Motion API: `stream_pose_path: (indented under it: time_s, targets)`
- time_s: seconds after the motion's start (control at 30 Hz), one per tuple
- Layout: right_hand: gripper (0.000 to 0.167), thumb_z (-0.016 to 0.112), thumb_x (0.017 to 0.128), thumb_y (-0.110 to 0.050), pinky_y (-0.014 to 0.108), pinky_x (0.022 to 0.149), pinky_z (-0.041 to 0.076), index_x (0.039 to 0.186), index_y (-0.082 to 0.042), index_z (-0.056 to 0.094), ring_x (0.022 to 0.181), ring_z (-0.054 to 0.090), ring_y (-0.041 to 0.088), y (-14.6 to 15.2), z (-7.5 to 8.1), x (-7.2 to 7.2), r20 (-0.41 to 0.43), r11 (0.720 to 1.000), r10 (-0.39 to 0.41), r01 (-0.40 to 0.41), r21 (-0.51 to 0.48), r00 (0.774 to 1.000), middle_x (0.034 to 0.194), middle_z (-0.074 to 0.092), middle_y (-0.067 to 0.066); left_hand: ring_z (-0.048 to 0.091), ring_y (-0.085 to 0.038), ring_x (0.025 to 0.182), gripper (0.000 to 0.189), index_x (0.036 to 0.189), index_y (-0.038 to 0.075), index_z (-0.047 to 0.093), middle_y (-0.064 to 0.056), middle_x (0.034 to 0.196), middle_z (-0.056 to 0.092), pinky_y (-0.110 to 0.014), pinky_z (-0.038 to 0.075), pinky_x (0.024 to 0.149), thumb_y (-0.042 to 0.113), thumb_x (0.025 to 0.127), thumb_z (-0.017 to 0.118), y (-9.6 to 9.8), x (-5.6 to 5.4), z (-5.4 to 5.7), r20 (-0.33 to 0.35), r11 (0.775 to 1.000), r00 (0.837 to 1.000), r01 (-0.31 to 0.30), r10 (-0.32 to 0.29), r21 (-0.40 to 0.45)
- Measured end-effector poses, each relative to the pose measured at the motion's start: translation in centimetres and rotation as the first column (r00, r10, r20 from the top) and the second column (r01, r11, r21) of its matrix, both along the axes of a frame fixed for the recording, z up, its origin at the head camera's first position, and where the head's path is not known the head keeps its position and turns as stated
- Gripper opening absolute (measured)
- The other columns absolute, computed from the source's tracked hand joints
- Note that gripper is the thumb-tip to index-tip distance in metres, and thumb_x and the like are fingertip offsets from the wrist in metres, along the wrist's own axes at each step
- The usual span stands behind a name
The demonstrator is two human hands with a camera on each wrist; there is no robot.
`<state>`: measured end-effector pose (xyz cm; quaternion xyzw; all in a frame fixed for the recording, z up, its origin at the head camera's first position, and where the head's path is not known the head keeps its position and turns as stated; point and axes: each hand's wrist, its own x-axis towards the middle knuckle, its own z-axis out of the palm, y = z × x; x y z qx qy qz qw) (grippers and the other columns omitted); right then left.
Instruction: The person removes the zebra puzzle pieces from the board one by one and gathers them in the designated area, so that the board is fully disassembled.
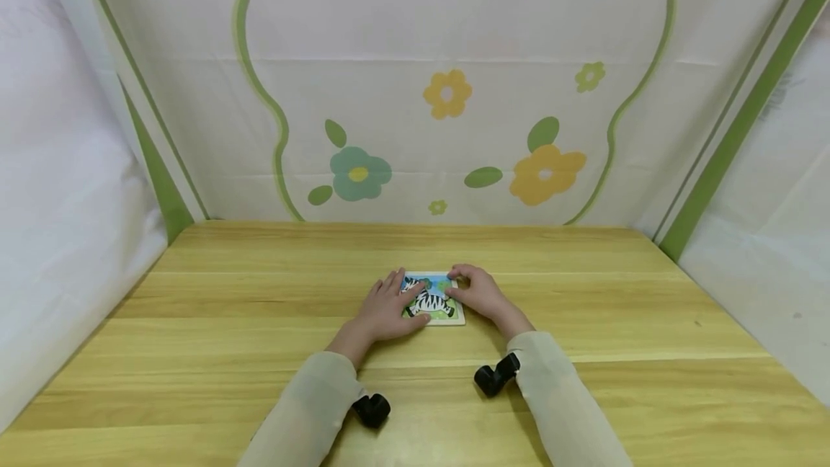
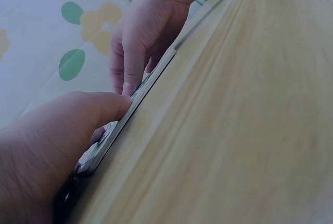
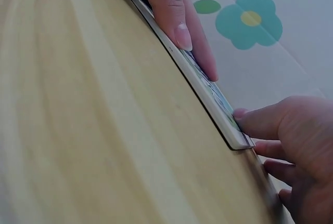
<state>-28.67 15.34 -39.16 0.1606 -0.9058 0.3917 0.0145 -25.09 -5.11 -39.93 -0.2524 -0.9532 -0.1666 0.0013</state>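
A small square zebra puzzle [image 1: 433, 306] with a pale wooden border lies flat on the table. Its picture has a blue sky and green ground, partly hidden by the fingers. My left hand [image 1: 387, 308] rests across its left side, fingers stretched out and thumb along the near border. In the right wrist view, the left fingertips [image 3: 183, 37] press on the picture. My right hand [image 1: 481, 292] holds the puzzle's right edge. Its thumb [image 3: 255, 121] is on the picture near a corner, while the other fingers curl beside the border.
The wooden table [image 1: 259, 366] stretches to both sides and toward me. Behind it hangs a white cloth [image 1: 402, 34] with printed flowers, and more cloth closes off both sides. Black wrist cameras [image 1: 496, 375] stick out inward from both pale sleeves [image 1: 567, 398].
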Motion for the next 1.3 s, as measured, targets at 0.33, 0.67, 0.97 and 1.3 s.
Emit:
stream_pose_path:
  time_s: [0.33, 0.67, 0.97, 1.3]
  targets:
    - [0.025, 0.063, 0.078, -0.01, 0.042, 0.093, 0.029, 0.099, 0.0, 0.056, 0.109, 0.042, 0.03, -0.69, -0.07, -0.12, -0.039, 0.999, -0.015, 0.016, 0.044, 0.999, 0.108, 0.053, 0.013, 0.004, -0.029, 0.128, 0.064, 0.137, 0.024, 0.027, -0.017, 0.141, 0.008, -0.046, 0.008, 0.099, 0.058, 0.083, 0.035, -0.06, 0.15, 0.13, 0.028, 0.999, 0.999, -0.022, 0.022, -0.026]
    - [0.027, 0.063, 0.078, -0.012, 0.042, 0.092, 0.029, 0.101, -0.001, 0.055, 0.109, 0.042, 0.029, -0.61, -0.07, -0.15, -0.023, 0.999, -0.033, 0.034, 0.026, 0.999, 0.108, 0.053, 0.012, 0.005, -0.031, 0.127, 0.064, 0.136, 0.022, 0.029, -0.019, 0.14, 0.009, -0.047, 0.009, 0.099, 0.055, 0.083, 0.038, -0.06, 0.13, 0.46, 0.033, 1.0, 0.999, -0.009, 0.01, -0.007]
    - [0.023, 0.064, 0.077, -0.009, 0.041, 0.092, 0.03, 0.098, -0.003, 0.056, 0.108, 0.043, 0.028, -0.61, 0.03, -0.14, -0.029, 0.997, -0.077, 0.077, -0.025, 0.997, 0.111, 0.052, 0.012, 0.002, -0.029, 0.128, 0.065, 0.137, 0.023, 0.027, -0.017, 0.141, 0.007, -0.045, 0.006, 0.1, 0.057, 0.082, 0.037, 0.03, -0.03, 0.28, 0.045, 1.0, 0.999, -0.012, 0.012, -0.007]
    - [0.015, 0.06, 0.077, -0.001, 0.03, 0.065, 0.043, 0.091, 0.0, 0.057, 0.072, 0.051, 0.018, -0.85, -0.09, -0.26, -0.069, 0.979, -0.124, 0.11, -0.173, 0.99, 0.078, 0.055, 0.006, 0.002, -0.028, 0.128, 0.065, 0.137, 0.024, 0.026, -0.017, 0.141, 0.006, -0.045, 0.006, 0.1, 0.057, 0.083, 0.036, 0.07, -0.02, 0.28, 0.053, 1.0, 0.998, -0.016, 0.016, -0.005]
